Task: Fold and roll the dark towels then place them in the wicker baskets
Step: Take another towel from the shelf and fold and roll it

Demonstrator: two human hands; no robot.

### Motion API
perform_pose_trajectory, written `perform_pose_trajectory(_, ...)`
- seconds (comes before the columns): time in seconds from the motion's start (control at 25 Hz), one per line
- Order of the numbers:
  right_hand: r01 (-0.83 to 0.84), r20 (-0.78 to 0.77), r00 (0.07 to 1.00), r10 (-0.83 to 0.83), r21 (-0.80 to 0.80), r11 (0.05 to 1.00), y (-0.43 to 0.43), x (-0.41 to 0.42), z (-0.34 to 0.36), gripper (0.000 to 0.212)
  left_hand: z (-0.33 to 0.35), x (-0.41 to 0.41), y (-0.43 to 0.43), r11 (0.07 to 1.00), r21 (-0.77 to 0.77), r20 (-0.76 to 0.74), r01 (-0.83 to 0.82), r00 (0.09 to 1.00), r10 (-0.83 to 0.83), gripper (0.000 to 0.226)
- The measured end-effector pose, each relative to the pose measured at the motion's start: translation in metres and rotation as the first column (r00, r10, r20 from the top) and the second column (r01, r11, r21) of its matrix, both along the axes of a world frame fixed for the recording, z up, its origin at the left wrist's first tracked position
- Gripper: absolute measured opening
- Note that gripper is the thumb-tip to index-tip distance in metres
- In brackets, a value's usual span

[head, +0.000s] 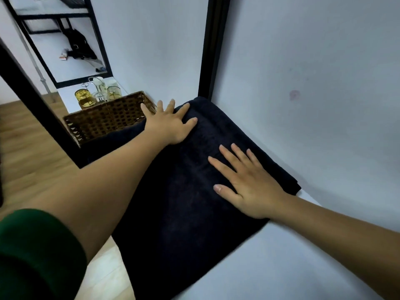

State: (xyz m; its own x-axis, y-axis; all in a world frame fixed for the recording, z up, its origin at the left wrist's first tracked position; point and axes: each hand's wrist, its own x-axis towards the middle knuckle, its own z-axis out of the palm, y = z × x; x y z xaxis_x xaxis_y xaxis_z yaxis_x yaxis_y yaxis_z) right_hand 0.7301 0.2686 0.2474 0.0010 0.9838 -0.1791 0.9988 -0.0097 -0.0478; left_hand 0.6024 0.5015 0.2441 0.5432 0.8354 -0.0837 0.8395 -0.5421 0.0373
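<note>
A dark towel (pixel 186 213) lies spread flat on a white surface (pixel 270 263), its far end reaching the wall corner. My left hand (pixel 171 122) presses flat on the towel's far left part, fingers spread. Nearer to me, my right hand (pixel 244 180) lies flat on the towel's right side with straight fingers. A brown wicker basket (pixel 106 118) stands just left of the towel's far end, close behind my left hand. Its inside is not visible from here.
A black vertical frame post (pixel 212 46) stands in the corner behind the towel, with a white wall (pixel 313 83) to the right. Several glass jars and cups (pixel 95 94) stand behind the basket. Wooden floor (pixel 28 148) lies to the left.
</note>
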Motion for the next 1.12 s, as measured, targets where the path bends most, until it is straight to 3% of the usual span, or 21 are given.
perform_pose_trajectory(0.2,-0.012,-0.012,1.000,0.012,0.031,0.999,0.000,0.004,-0.004,0.076,-0.002,-0.034,-0.102,0.995,-0.057,0.053,0.087,0.995,-0.084,0.075)
perform_pose_trajectory(0.48,-0.020,-0.047,0.999,0.023,0.046,0.999,-0.026,0.026,-0.011,0.077,-0.017,-0.106,-0.239,0.974,0.054,0.079,0.221,0.971,-0.225,0.080)
perform_pose_trajectory(0.56,0.081,-0.072,0.994,-0.077,0.053,0.995,-0.043,0.045,-0.014,0.079,-0.019,-0.117,-0.255,0.975,0.095,0.128,0.200,0.969,-0.211,0.083)
perform_pose_trajectory(0.68,0.282,-0.228,0.932,-0.280,-0.025,0.959,-0.067,0.064,-0.010,0.077,-0.023,-0.124,-0.264,0.975,0.101,0.112,0.197,0.972,-0.208,0.090)
perform_pose_trajectory(0.8,0.316,-0.257,0.907,-0.333,-0.106,0.943,-0.082,0.073,-0.010,0.083,-0.017,-0.119,-0.274,0.971,0.126,0.076,0.201,0.974,-0.212,0.083)
perform_pose_trajectory(0.88,0.233,-0.105,0.966,-0.234,-0.021,0.972,-0.078,0.073,-0.002,0.077,-0.008,-0.114,-0.282,0.949,0.152,-0.009,0.277,0.960,-0.279,0.066)
perform_pose_trajectory(0.96,-0.022,0.089,0.996,0.002,0.218,0.976,-0.070,0.059,0.012,0.061,0.000,-0.106,-0.286,0.917,0.209,-0.063,0.339,0.941,-0.333,0.039)
perform_pose_trajectory(1.04,-0.278,0.046,0.960,0.277,0.313,0.908,-0.065,0.031,0.018,0.057,0.001,-0.099,-0.284,0.904,0.245,-0.078,0.349,0.937,-0.341,0.019)
perform_pose_trajectory(1.12,-0.346,-0.096,0.921,0.377,0.244,0.906,-0.075,0.000,0.005,0.060,0.000,-0.090,-0.285,0.902,0.258,-0.102,0.348,0.938,-0.333,0.026)
